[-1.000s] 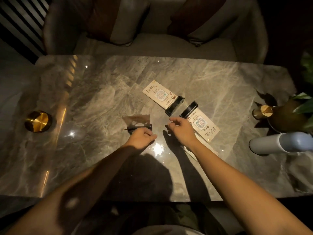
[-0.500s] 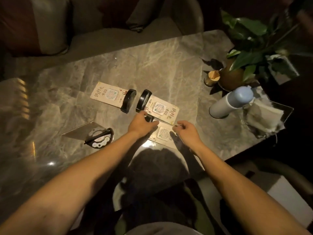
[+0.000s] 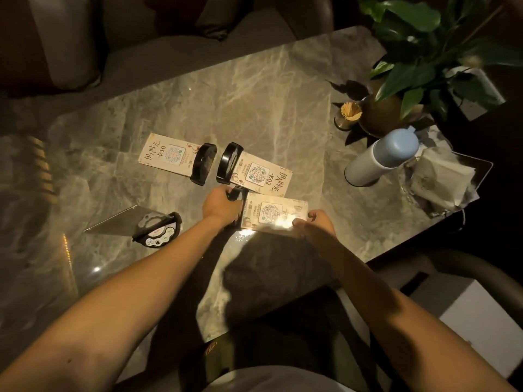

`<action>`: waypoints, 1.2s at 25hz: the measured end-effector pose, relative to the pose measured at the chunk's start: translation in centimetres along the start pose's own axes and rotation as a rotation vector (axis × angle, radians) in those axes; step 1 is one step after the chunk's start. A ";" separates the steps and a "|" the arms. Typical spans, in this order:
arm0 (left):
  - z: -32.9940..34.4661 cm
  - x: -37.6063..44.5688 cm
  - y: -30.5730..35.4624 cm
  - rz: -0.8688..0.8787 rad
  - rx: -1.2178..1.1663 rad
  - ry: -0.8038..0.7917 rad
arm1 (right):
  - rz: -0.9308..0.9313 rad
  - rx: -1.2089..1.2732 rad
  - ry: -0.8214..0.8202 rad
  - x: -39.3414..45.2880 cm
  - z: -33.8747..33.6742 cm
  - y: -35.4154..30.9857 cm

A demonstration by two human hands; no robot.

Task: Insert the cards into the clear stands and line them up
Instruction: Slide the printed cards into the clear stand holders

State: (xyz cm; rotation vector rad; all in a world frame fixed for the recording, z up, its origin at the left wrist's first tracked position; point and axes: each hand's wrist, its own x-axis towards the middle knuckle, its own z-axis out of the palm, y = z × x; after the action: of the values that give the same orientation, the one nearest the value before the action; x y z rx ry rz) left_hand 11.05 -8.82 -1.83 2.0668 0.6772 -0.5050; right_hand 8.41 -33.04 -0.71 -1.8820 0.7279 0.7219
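Several clear stands with black bases lie flat on the marble table. One stand holds a cream card marked 10; beside it another holds a card marked 02. A third stand with a QR card lies nearest me. My left hand grips its black base. My right hand pinches the card end of the same stand. An empty clear stand with a button pad on its base lies to the left, apart from both hands.
At the right stand a pale blue bottle, a toothpick holder, a potted plant and a clear box of tissues. A cushioned sofa runs behind the table. The table's near edge is close to my right forearm.
My left hand has let go of the empty stand at the left and moved to the black base of the nearest stand. My right hand shifted to its card end. The view swung right.
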 end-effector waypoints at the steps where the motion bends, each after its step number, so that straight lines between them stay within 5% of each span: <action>1: -0.2 -0.1 -0.1 -0.013 -0.052 -0.002 | -0.022 0.007 0.003 0.0 -0.2 -0.3; 7: -0.7 -1.1 -1.1 -0.135 -0.264 0.020 | -0.251 0.084 -0.052 -0.4 -0.9 -5.5; 16: -6.0 -2.9 1.0 0.290 -0.235 0.123 | -0.718 -0.404 -0.232 -1.6 3.7 -13.8; 20: -8.0 -4.0 -0.2 0.333 -0.302 0.255 | -0.902 -0.633 -0.273 -2.7 6.3 -15.6; 30: -8.2 -6.1 -3.7 0.267 -0.453 0.219 | -0.891 -0.686 -0.309 -3.8 7.8 -14.7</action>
State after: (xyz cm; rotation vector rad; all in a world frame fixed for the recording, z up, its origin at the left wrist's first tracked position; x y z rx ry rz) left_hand 4.88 -1.84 3.76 1.7538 0.5661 0.0311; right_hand 15.57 -19.91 7.54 -2.3178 -0.6344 0.6691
